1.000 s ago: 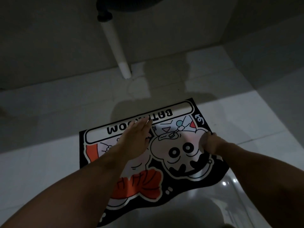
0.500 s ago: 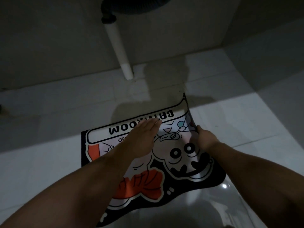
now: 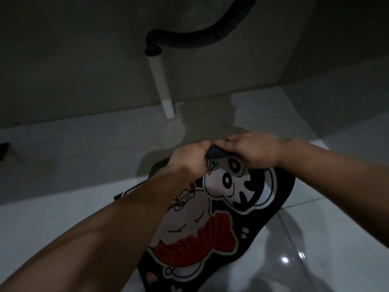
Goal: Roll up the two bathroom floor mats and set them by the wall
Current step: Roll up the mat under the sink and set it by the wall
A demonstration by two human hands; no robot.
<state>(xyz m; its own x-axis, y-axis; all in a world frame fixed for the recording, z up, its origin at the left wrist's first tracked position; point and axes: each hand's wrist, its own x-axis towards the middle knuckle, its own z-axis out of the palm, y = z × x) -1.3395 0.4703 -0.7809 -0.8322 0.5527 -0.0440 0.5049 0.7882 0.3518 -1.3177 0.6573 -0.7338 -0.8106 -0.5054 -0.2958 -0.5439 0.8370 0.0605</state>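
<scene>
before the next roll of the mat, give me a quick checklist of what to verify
1. Both hands on the curled edge: left hand and right hand grip the far end of the mat. Ok.
2. Roll started: a dark fold shows between the hands. Ok.
3. Roll even across the width: the left arm hides the left side. Cannot tell.
4. Rest of the mat flat ahead of the roll: it lies flat on the floor. Ok.
5. Space by the wall: a white pipe comes down there, with bare floor beside it. Ok.
6. Second mat found: none in view. Cannot tell.
</scene>
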